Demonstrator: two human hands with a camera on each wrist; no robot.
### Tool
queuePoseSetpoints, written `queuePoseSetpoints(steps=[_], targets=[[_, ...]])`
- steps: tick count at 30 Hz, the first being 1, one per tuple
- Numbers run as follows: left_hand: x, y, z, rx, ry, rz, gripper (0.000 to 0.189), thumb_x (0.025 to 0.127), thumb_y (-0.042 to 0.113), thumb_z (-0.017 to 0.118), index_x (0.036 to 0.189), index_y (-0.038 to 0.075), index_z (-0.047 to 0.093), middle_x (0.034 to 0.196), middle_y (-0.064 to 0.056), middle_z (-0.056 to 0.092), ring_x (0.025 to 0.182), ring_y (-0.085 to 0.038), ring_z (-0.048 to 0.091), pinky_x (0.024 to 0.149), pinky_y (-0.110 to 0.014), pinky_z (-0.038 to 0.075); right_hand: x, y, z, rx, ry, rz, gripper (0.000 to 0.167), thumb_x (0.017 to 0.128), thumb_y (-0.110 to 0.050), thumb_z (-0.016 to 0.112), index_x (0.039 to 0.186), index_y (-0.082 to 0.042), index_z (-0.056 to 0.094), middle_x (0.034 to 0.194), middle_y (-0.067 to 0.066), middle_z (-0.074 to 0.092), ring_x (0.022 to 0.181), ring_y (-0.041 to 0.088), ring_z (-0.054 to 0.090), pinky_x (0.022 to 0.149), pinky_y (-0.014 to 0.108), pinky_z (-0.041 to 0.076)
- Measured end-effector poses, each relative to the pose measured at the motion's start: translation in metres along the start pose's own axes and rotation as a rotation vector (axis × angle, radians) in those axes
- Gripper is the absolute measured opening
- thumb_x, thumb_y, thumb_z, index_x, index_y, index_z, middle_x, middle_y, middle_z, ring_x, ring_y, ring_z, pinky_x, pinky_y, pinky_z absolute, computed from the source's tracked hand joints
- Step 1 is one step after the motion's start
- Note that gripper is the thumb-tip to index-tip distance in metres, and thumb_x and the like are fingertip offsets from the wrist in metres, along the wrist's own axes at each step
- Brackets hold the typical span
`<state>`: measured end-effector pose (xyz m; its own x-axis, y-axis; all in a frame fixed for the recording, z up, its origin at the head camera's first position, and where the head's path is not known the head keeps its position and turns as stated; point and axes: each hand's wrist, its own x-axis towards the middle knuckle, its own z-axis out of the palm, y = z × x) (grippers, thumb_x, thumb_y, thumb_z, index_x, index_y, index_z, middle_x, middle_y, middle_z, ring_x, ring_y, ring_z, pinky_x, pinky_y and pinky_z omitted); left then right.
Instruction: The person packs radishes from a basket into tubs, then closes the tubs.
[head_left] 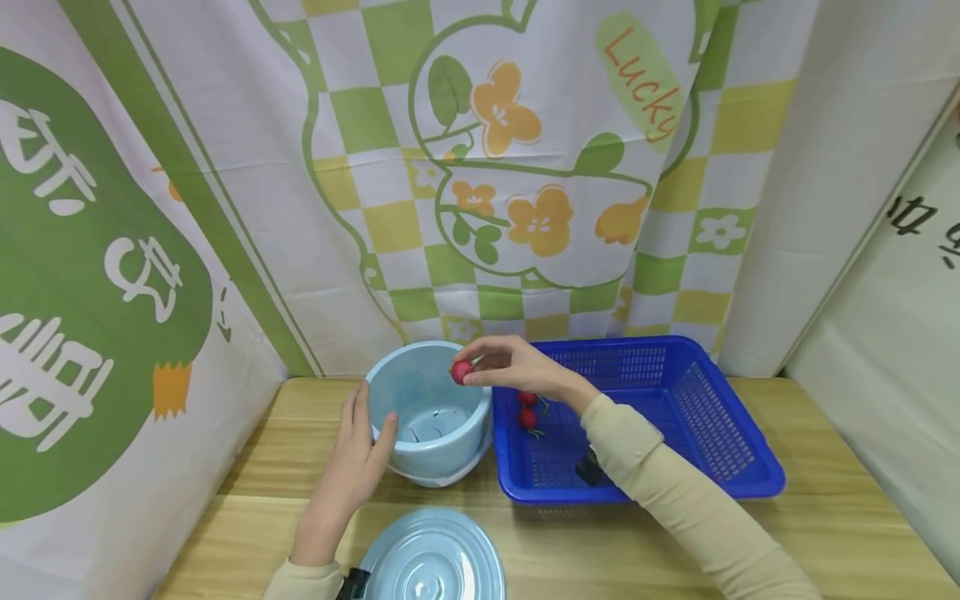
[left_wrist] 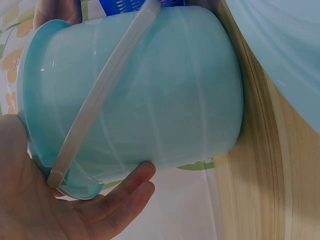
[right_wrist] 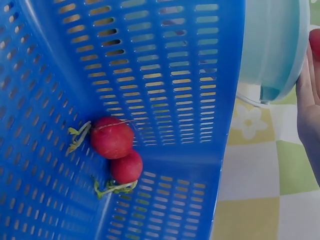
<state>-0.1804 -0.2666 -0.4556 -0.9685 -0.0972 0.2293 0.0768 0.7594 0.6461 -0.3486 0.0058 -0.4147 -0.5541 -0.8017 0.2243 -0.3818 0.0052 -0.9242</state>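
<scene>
My right hand (head_left: 517,367) pinches a red radish (head_left: 462,372) between thumb and fingertips, over the right rim of a light blue bucket (head_left: 427,454). With my left hand (head_left: 356,454) I hold the bucket's left side near the rim; its fingers lie along the outer wall in the left wrist view, below the pale handle (left_wrist: 100,95). A few thin dark bits show on the bucket floor. Two more radishes (right_wrist: 112,137) with short green stems lie together in a corner of the blue slotted basket (head_left: 645,492), right of the bucket.
A round light blue lid (head_left: 431,558) lies on the wooden table (head_left: 555,550) in front of the bucket. A patterned curtain (head_left: 480,167) hangs close behind the bucket and basket, with more cloth at both sides. My right forearm crosses over the basket.
</scene>
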Motion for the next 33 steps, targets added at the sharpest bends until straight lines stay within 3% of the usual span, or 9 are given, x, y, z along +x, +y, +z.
queuePoseSetpoints(steps=[11,22,33], targets=[[-0.001,-0.001,0.0,0.005,0.006,-0.002,0.083,0.113,0.052,0.038,0.169,0.001,0.004,0.173,-0.022,0.009,0.153,-0.05,0.027,0.119,-0.068,0.03,0.01,-0.008,0.006,-0.103,-0.074,-0.005,0.036,0.098,-0.017,0.077,0.134,-0.012,0.071,0.128,0.003,0.073,0.118,0.02,0.07,0.103,0.039,0.056],[0.0,-0.001,-0.001,0.005,0.018,0.01,0.081,0.113,0.048,0.041,0.169,0.0,0.005,0.173,-0.022,0.011,0.154,-0.048,0.027,0.121,-0.065,0.029,0.025,-0.009,0.015,-0.274,-0.156,-0.088,0.035,0.097,-0.018,0.08,0.13,-0.008,0.073,0.121,0.0,0.076,0.107,0.015,0.073,0.094,0.031,0.059],[0.001,-0.002,0.001,0.013,0.023,0.012,0.082,0.113,0.051,0.04,0.168,0.0,0.007,0.172,-0.021,0.012,0.152,-0.048,0.03,0.12,-0.065,0.031,0.026,-0.01,0.018,-0.329,-0.189,-0.092,0.031,0.097,-0.019,0.08,0.127,-0.014,0.075,0.12,-0.003,0.076,0.103,0.012,0.073,0.092,0.03,0.06]])
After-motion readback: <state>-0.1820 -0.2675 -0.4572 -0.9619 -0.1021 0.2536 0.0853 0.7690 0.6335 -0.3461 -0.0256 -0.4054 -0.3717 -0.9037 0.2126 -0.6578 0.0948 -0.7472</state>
